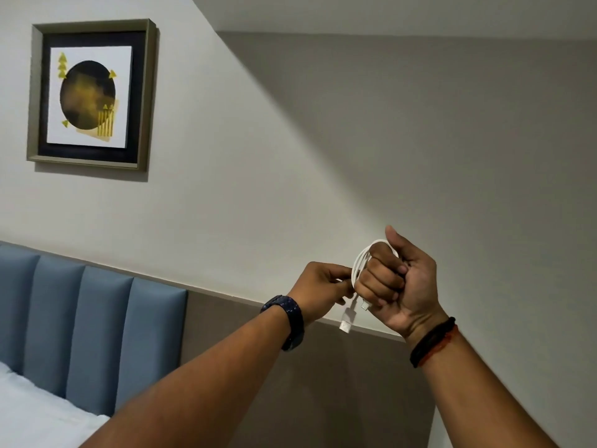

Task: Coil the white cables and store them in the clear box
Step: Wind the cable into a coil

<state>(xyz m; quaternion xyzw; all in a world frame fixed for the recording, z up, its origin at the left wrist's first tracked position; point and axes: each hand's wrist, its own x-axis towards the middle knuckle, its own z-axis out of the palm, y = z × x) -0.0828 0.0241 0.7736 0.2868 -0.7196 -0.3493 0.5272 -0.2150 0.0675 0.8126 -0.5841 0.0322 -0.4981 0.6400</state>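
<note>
A: Head view. Where is the cable?

B: The white cable [358, 265] is up in the air in front of the wall [420, 150], wound in several loops round the curled fingers of the right hand [402, 287]. That hand is a fist, palm toward the camera, thumb up, fingers closed through the coil.

A: Axis?

B: The coil is a narrow oval standing upright, long axis roughly vertical, seen almost edge-on. Both ends hang out of the bottom. The larger plug [346, 322] points down and slightly left; the small connector [365, 306] sits just under the right fingers, pointing down.

A: Other hand?

B: The left hand [323, 286] is just beside the coil on its left and pinches the strands between thumb and fingertips. There is a dark watch [289, 321] on that wrist, and black and red bands [434, 341] on the right wrist.

A: Surface and room?

B: No surface carries the cable; only the two hands hold it. A bed [32, 412] with white sheets is at lower left, against a blue padded headboard [80, 324]. A grey panel [339, 392] runs along the wall right of the headboard. A framed picture [90, 95] hangs at upper left.
</note>
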